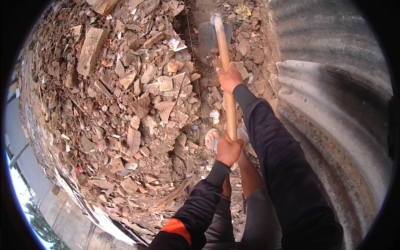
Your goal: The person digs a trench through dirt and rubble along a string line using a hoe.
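Observation:
With both hands I hold a hoe by its pale wooden handle. My left hand is closed round the handle's near end, close above my feet. Farther up, my right hand wraps the handle at about its middle. The grey metal hoe blade is at the far end, down in a narrow trench of brown soil. Its lower edge meets the dirt, but how deep it sits I cannot tell. Loose clods and stones lie right of the blade.
A high heap of rubble, with broken bricks and tile pieces, fills the left side. Corrugated sheets wall off the right. A thin string runs along the trench. My sandalled foot stands in it. Paved ground shows at lower left.

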Demonstrator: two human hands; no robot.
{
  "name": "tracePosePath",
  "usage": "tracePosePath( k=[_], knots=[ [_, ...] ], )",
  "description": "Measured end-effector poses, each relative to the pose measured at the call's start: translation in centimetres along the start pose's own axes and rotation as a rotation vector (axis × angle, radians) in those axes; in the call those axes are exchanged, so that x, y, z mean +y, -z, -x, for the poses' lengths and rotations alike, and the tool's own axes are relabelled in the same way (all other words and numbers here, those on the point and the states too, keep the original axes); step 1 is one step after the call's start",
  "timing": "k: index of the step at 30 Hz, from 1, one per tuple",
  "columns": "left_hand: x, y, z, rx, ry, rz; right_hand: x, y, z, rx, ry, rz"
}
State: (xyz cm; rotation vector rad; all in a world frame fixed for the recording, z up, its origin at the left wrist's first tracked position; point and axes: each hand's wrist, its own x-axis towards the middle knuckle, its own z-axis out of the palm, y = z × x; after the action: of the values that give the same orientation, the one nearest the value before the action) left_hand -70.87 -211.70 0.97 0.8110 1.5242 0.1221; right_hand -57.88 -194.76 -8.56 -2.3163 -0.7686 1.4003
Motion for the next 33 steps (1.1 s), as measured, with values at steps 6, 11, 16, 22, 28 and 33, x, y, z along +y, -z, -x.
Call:
tracePosePath(
  k=[6, 11, 16, 22, 28, 33],
  knots=[
    [-4.1, 0.6, 8.5, -0.083, 0.148, 0.066, 3.4, -1.5, 8.4, -0.099, -0.039, 0.161],
    [-3.0, 0.2, 12.6, -0.020, 0.328, 0.465, 3.8, -3.0, 11.7, -0.166, -0.083, 0.249],
    [-3.2, 2.7, 13.7, -0.060, 0.281, 0.426, 2.9, -3.7, 13.9, -0.178, -0.087, 0.210],
    [2.3, 6.9, 10.5, -0.243, 0.254, 0.215, -0.6, -3.5, 10.4, -0.025, -0.098, 0.120],
    [-5.2, 3.7, 9.7, -0.086, -0.005, -0.273, 5.3, -1.8, 9.4, 0.150, -0.021, 0.040],
    [-5.7, 3.1, 7.4, 0.016, -0.017, -0.226, 4.5, -1.9, 9.2, 0.023, -0.026, -0.039]
  ],
)
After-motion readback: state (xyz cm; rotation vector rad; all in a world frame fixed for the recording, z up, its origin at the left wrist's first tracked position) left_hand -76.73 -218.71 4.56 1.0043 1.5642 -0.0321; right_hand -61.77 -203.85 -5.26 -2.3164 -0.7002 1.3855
